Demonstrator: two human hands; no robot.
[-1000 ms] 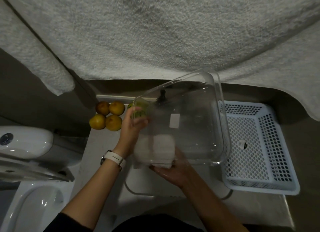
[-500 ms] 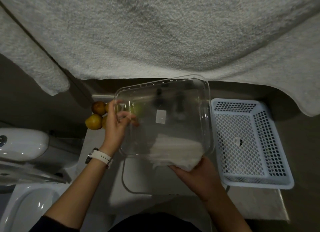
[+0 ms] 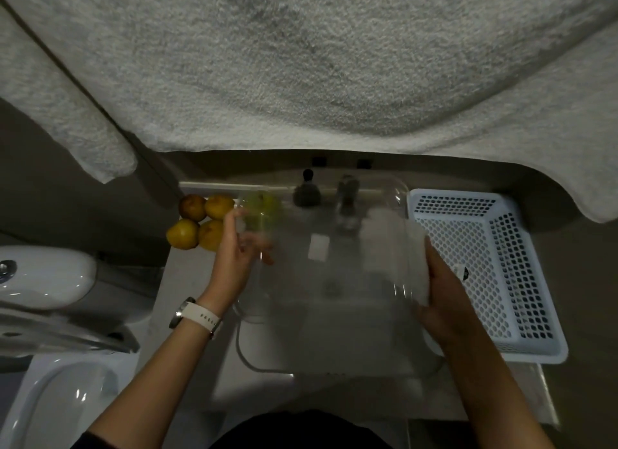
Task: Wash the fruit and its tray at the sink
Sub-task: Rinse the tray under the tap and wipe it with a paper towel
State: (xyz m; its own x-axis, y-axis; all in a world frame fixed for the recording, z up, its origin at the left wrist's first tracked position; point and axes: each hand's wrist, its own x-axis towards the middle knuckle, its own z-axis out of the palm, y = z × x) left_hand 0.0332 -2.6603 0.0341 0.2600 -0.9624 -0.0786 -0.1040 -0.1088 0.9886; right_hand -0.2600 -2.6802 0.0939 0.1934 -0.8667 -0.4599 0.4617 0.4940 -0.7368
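Over the sink: the clear tray point(image 3: 321, 247) is held level between both hands, above the basin point(image 3: 267, 365).
Hard to make out: the tray is see-through and blurred; its near edge cannot be traced, and the tap point(image 3: 346, 201) and a dark knob point(image 3: 307, 191) show through it.
Left hand point(image 3: 234, 251): fingers curled round the tray's left wall, thumb outside.
Right hand point(image 3: 441, 298): closed on a white cloth point(image 3: 394, 247), pressing it against the tray's right wall.
Tray: rigid clear plastic, rounded corners, a small white label point(image 3: 318, 247) on its floor.
Fruit: four yellow-brown round fruits point(image 3: 200, 221) sit in a cluster on the counter point(image 3: 187, 291), far left of the sink; a greenish one point(image 3: 264, 207) shows dimly through the tray's corner.
Right side: a white perforated plastic basket point(image 3: 535, 247), just beside the right hand.
Far: a grey terry towel point(image 3: 301, 63) fills the upper view.
Left edge: a white toilet point(image 3: 43, 274), partly cut off.
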